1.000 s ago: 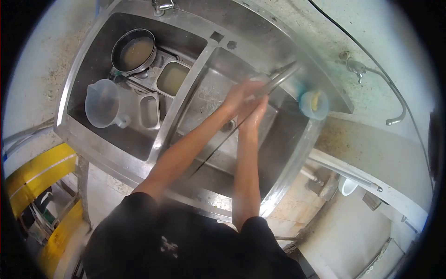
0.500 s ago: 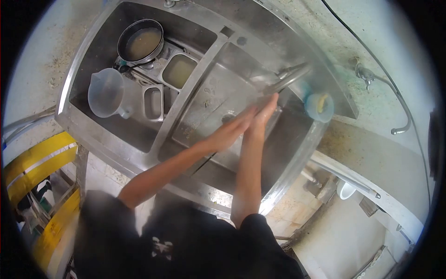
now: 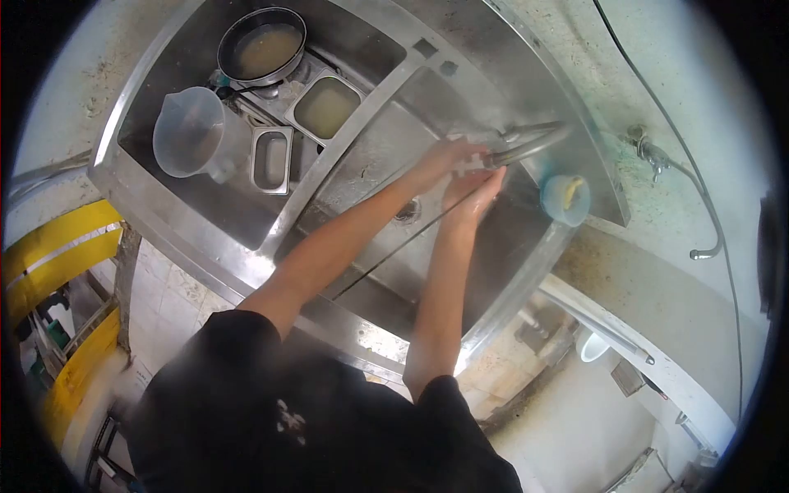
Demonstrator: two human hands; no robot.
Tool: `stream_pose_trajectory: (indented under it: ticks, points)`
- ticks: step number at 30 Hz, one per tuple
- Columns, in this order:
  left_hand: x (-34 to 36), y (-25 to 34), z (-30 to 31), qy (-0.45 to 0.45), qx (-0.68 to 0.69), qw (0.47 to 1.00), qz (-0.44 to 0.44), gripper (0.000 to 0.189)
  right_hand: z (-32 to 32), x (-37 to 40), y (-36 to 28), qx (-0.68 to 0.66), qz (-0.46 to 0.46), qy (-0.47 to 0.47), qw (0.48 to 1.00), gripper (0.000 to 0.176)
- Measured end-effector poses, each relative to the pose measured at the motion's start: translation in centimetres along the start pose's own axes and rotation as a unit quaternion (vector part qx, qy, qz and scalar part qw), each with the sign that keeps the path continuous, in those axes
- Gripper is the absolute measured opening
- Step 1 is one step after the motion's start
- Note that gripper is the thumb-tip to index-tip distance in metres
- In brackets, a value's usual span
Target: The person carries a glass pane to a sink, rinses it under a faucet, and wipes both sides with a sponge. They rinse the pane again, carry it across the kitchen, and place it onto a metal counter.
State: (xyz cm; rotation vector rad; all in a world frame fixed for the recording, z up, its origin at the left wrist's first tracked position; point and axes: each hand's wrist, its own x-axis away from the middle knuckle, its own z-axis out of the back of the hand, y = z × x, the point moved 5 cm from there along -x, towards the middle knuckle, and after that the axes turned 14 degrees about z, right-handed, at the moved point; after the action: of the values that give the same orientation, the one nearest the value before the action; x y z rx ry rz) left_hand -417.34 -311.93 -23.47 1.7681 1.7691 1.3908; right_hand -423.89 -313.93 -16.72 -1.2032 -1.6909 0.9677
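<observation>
My right hand (image 3: 475, 194) is open, palm up, just below the faucet spout (image 3: 532, 146). My left hand (image 3: 450, 158) is beside it, reaching to the spout's mouth — its fingers are blurred, so I can't tell whether they're closed. A thin dark line (image 3: 386, 259) crosses by my right hand; whether I hold it, I can't say. I judge this to be rinsing, and the next move calls for both palms close under the spout, over the right basin (image 3: 349, 193). Beyond stand a bluish cup (image 3: 564, 209) and, in the left basin, a pitcher (image 3: 186, 138).
</observation>
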Motion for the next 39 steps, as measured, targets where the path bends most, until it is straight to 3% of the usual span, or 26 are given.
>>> stream_pose_trajectory:
  ticks: [1, 2, 9, 11, 14, 16, 18, 20, 22, 23, 24, 26, 27, 29, 31, 32, 34, 36, 39]
  points:
    - [0.3, 0.8, 0.2, 0.021, -0.037, 0.998, -0.042, 0.038, 0.2, -0.2, 0.3, 0.001, 0.002, -0.001, 1.0, 0.041]
    - [0.7, 0.9, 0.3, 0.007, 0.043, 0.998, 0.041, 0.036, 0.2, -0.4, 0.6, -0.018, 0.004, -0.011, 1.0, 0.039]
    - [0.1, 0.1, 0.8, -0.019, 0.214, 0.976, 0.016, 0.037, 0.1, -1.3, 1.0, -0.047, 0.01, -0.042, 0.998, 0.037]
    - [2.2, 2.7, -0.2, 0.013, 0.03, 0.999, 0.04, 0.042, -0.3, -0.8, 0.3, -0.03, 0.012, -0.024, 0.999, 0.037]
    - [4.7, 2.0, -1.0, 0.023, 0.051, 0.998, 0.009, 0.046, 0.2, -0.8, 0.5, -0.032, 0.015, -0.014, 0.999, 0.036]
    - [9.8, 0.6, -2.3, -0.057, 0.01, 0.998, -0.038, 0.045, 1.5, -0.4, 0.2, -0.009, 0.012, -0.008, 1.0, 0.032]
    - [17.3, 0.6, -2.5, -0.02, -0.112, 0.992, -0.056, 0.051, 2.5, -0.9, 0.3, -0.023, 0.011, -0.025, 0.999, 0.032]
    - [20.0, -5.2, 0.6, 0.028, -0.265, 0.964, 0.018, 0.059, 2.7, -1.3, 0.5, -0.038, 0.015, -0.041, 0.998, 0.032]
    - [17.6, -14.2, 6.0, 0.125, -0.327, 0.908, 0.23, 0.055, 2.8, -1.2, 0.6, -0.015, 0.005, 0.017, 1.0, 0.032]
    - [16.7, -15.9, 7.7, 0.157, -0.14, 0.916, 0.343, 0.06, 2.3, -1.0, 0.6, -0.016, 0.004, 0.017, 1.0, 0.032]
    - [15.5, -17.4, 9.1, 0.181, 0.055, 0.88, 0.436, 0.066, 1.8, -0.8, 0.7, -0.009, -0.005, 0.045, 0.999, 0.03]
    - [7.4, -24.2, 12.9, 0.074, -0.036, 0.913, 0.401, 0.071, 1.2, -0.7, 0.7, -0.003, -0.013, 0.066, 0.998, 0.029]
    - [5.2, -18.7, 9.7, 0.072, -0.07, 0.953, 0.287, 0.071, 1.0, -0.7, 0.6, -0.022, -0.003, 0.046, 0.999, 0.028]
    - [1.9, -11.1, 4.8, 0.012, -0.088, 0.978, 0.189, 0.065, 1.4, -0.9, 0.8, -0.036, 0.002, 0.026, 0.999, 0.027]
    - [1.4, -5.1, 0.0, -0.06, -0.067, 0.996, 0.001, 0.061, 2.4, -1.7, 0.9, -0.042, 0.014, -0.035, 0.998, 0.024]
    - [2.8, -4.1, -0.6, -0.058, -0.061, 0.996, 0.002, 0.061, 2.6, -1.8, 0.7, -0.047, 0.032, -0.056, 0.997, 0.022]
    - [7.4, -2.7, -1.7, -0.042, -0.138, 0.986, -0.088, 0.058, 2.2, -1.3, 0.2, -0.031, 0.015, -0.028, 0.999, 0.021]
    - [11.2, -6.9, 1.0, 0.0, -0.203, 0.979, 0.013, 0.061, 2.1, -0.9, -0.1, -0.02, 0.002, 0.001, 1.0, 0.021]
    - [12.3, -18.0, 9.0, 0.137, -0.132, 0.931, 0.312, 0.071, 2.0, -0.4, -0.1, -0.013, 0.014, 0.011, 1.0, 0.026]
